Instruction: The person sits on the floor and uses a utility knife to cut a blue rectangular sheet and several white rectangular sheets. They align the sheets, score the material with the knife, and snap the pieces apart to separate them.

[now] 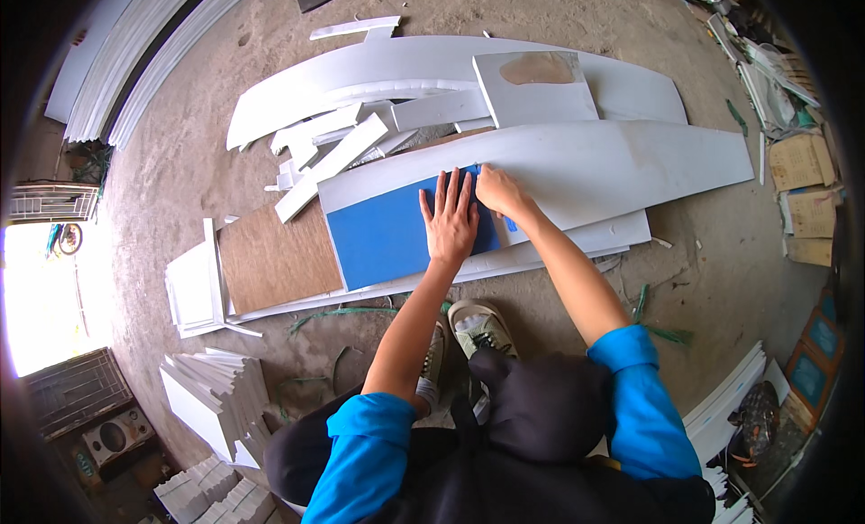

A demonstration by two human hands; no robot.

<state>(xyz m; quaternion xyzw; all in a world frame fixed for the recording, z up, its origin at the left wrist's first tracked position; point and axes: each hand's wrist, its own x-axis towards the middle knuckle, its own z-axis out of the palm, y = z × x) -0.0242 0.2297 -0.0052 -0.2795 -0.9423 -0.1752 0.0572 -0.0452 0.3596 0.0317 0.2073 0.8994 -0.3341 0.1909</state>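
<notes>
My left hand (449, 219) lies flat with spread fingers on a blue rectangular panel (377, 238), pressing near its right end. Closed and curled, my right hand (501, 189) is at the panel's upper right corner; whatever its fingers hold is hidden. Beneath the blue panel is a long white foam-like board (631, 164) with a tapered right end. A small blue object (511, 225) rests on the white board just below my right wrist. A brown wooden board (277, 258) extends to the left of the blue panel.
White offcuts (333, 168) lie heaped beyond the panel, near a stained white square piece (535, 87) and another long board (360, 63). Stacks of white sheets (216, 398) stand at lower left. Green strands (347, 309) litter the concrete floor near my shoes. Cardboard boxes (802, 161) line the right.
</notes>
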